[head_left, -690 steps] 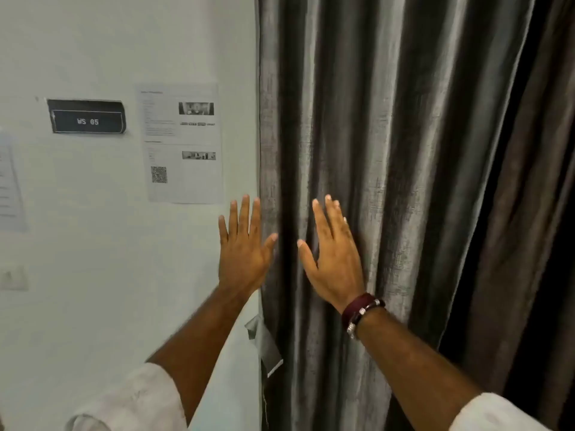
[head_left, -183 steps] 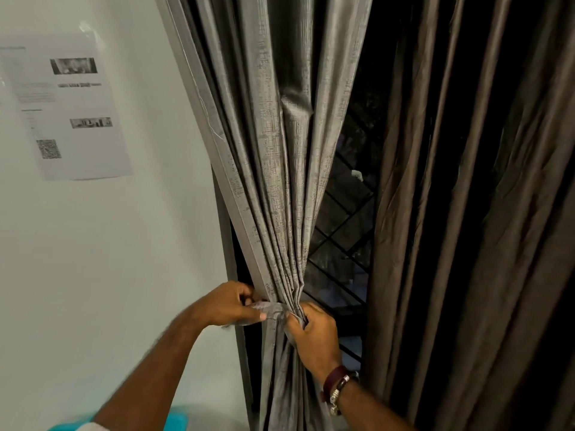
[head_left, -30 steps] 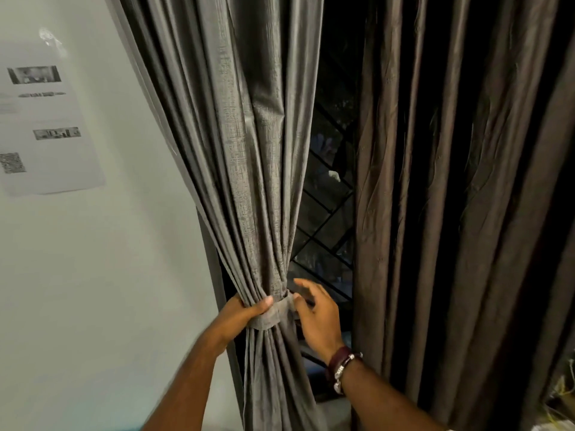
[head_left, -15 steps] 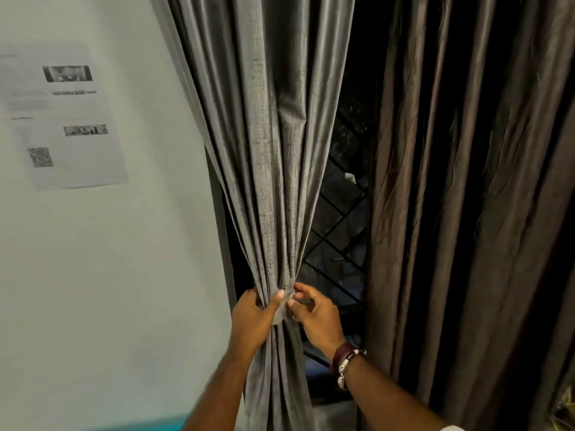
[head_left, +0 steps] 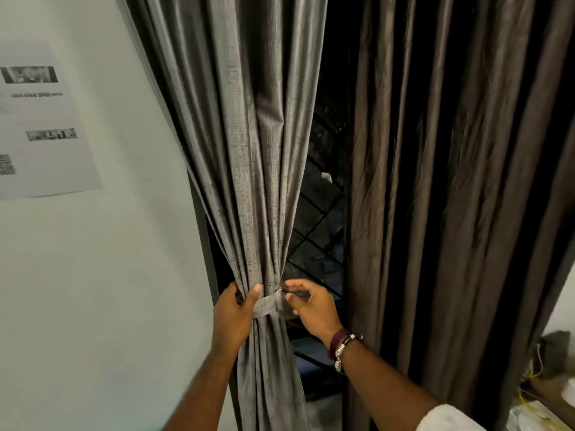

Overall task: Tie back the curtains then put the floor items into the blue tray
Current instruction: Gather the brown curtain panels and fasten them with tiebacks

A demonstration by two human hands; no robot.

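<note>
The grey left curtain [head_left: 249, 169] is gathered into a bundle, and a grey fabric tie-back band [head_left: 268, 305] wraps round it at waist height. My left hand [head_left: 231, 318] grips the bundle from the left, thumb on the band. My right hand [head_left: 311, 307] is at the band's right end, fingertips pinching it. The brown right curtain [head_left: 451, 197] hangs loose and ungathered. The blue tray and floor items are out of view.
A dark window with a diagonal metal grille [head_left: 320, 231] shows between the curtains. A printed paper sheet [head_left: 40, 126] is stuck on the white wall at left. Cluttered items with yellow wires [head_left: 541, 381] sit at the lower right.
Over the last second both hands stayed at the tie-back band. The right hand went from open fingers beside the band to pinching its end. The view shifted a little.
</note>
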